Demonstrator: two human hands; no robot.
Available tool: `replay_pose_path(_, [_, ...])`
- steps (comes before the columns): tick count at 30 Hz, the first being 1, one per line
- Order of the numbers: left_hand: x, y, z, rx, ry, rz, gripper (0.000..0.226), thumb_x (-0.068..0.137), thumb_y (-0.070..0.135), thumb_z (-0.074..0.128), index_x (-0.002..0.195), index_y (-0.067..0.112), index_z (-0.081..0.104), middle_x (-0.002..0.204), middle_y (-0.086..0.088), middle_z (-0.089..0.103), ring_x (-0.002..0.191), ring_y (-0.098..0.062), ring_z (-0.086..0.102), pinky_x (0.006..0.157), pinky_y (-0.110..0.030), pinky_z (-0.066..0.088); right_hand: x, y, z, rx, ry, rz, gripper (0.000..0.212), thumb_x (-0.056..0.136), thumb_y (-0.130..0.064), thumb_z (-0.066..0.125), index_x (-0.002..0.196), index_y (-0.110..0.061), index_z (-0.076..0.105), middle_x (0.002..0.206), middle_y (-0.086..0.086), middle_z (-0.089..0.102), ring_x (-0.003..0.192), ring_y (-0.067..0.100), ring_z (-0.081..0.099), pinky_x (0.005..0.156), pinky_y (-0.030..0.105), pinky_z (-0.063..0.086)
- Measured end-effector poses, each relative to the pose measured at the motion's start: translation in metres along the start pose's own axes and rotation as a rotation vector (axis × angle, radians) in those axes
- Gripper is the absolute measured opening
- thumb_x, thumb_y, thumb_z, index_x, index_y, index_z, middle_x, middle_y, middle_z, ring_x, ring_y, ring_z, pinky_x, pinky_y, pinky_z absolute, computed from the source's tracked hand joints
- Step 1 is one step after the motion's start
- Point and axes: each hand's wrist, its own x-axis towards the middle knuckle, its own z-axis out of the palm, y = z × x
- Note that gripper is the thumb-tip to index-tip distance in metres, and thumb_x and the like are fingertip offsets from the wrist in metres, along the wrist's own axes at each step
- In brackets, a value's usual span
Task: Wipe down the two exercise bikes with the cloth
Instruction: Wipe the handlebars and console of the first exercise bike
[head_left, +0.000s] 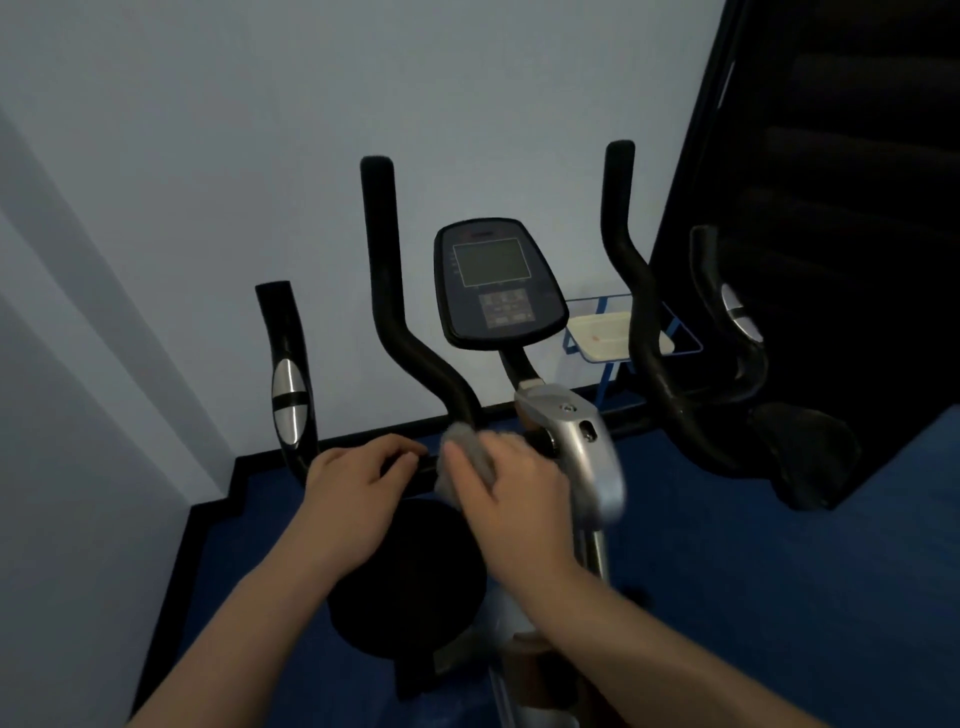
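While gripping the near exercise bike's handlebar (415, 467) in the left hand (353, 499) and pressing the grey cloth (462, 462), bunched in the right hand (511, 501), against it, remained mid-wipe, perhaps early, with no second bike seen.

Right hand (511, 486) presses grey cloth (465, 457) onto handlebar (395, 322).

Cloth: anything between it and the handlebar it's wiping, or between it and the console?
Nothing visible. The right hand presses the cloth straight onto the handlebar, beside the left hand gripping the bar. Up to the console the way looks open; only the silver stem housing sits to the right.
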Motion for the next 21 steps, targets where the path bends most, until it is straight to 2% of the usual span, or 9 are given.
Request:
replay_pose_path(4, [-0.001,0.001,-0.001,0.012,0.001,0.001,0.018,0.089,0.052,0.038,0.089,0.059,0.055,0.098,0.022,0.066,0.113,-0.018,0.054,0.108,-0.044,0.035,0.001,0.0,-0.035,0.427,-0.332,0.33,0.028,0.095,-0.031,0.06,0.073,-0.015,0.067,0.06,-0.003,0.061,0.056,0.003,0.057,0.057,0.024,0.048])
replay_pose_path(5, [-0.001,0.002,-0.001,0.015,0.001,0.006,0.018,0.093,0.048,0.041,0.089,0.059,0.055,0.097,0.022,0.066,0.112,-0.017,0.055,0.107,-0.045,0.036,0.015,0.001,-0.046,0.469,-0.353,0.355,0.027,0.095,-0.03,0.06,0.073,-0.015,0.066,0.059,-0.004,0.062,0.056,0.004,0.058,0.057,0.023,0.048])
replay_pose_path(7, [-0.001,0.002,-0.002,0.005,0.0,-0.004,0.02,0.098,0.041,0.045,0.092,0.056,0.056,0.096,0.019,0.067,0.11,-0.017,0.055,0.107,-0.044,0.036,0.048,0.004,-0.056,0.378,-0.154,0.284,0.031,0.096,-0.035,0.058,0.074,-0.013,0.064,0.066,0.002,0.065,0.062,0.011,0.06,0.06,0.03,0.049])
replay_pose_path(9, [-0.001,0.001,-0.002,-0.003,-0.003,-0.011,0.017,0.096,0.046,0.044,0.092,0.057,0.057,0.097,0.019,0.067,0.112,-0.017,0.055,0.108,-0.044,0.035,0.065,0.006,-0.049,0.106,0.041,0.192,0.035,0.098,-0.043,0.05,0.083,-0.014,0.063,0.076,0.003,0.065,0.071,0.013,0.061,0.067,0.035,0.051])
replay_pose_path(11, [-0.001,-0.001,-0.001,-0.02,-0.001,-0.025,0.02,0.086,0.056,0.037,0.09,0.06,0.057,0.099,0.021,0.066,0.115,-0.02,0.053,0.107,-0.045,0.036,0.056,0.008,-0.026,-0.176,0.038,0.139,0.038,0.099,-0.048,0.041,0.087,-0.017,0.059,0.083,0.0,0.064,0.076,0.018,0.061,0.07,0.038,0.051])
replay_pose_path(12, [-0.001,-0.003,0.0,-0.035,-0.001,-0.034,0.023,0.083,0.059,0.035,0.09,0.062,0.057,0.1,0.021,0.066,0.116,-0.021,0.052,0.107,-0.045,0.037,0.044,0.005,-0.015,-0.225,0.021,0.146,0.036,0.099,-0.049,0.039,0.088,-0.018,0.055,0.085,-0.001,0.063,0.077,0.019,0.06,0.071,0.038,0.05])
replay_pose_path(16, [0.0,-0.006,0.002,-0.047,0.004,-0.036,0.023,0.082,0.061,0.034,0.089,0.063,0.056,0.104,0.02,0.066,0.118,-0.022,0.051,0.107,-0.045,0.038,0.013,0.003,-0.011,0.138,-0.028,0.257,0.027,0.098,-0.045,0.043,0.096,-0.022,0.056,0.088,-0.002,0.064,0.083,0.013,0.06,0.08,0.04,0.05])
replay_pose_path(18, [0.0,-0.005,0.002,-0.029,0.005,-0.033,0.018,0.088,0.056,0.038,0.088,0.062,0.055,0.101,0.02,0.066,0.116,-0.023,0.051,0.107,-0.045,0.037,0.028,0.003,-0.026,0.132,-0.108,0.241,0.028,0.098,-0.044,0.045,0.099,-0.02,0.061,0.087,-0.003,0.064,0.084,0.012,0.06,0.082,0.038,0.05])
replay_pose_path(21, [0.0,-0.004,0.002,-0.023,0.009,-0.041,0.018,0.091,0.052,0.042,0.087,0.062,0.056,0.097,0.022,0.065,0.116,-0.024,0.052,0.106,-0.046,0.037,0.066,-0.007,-0.034,0.127,-0.05,0.154,0.029,0.099,-0.043,0.046,0.1,-0.02,0.063,0.088,-0.003,0.065,0.085,0.014,0.061,0.079,0.035,0.05])
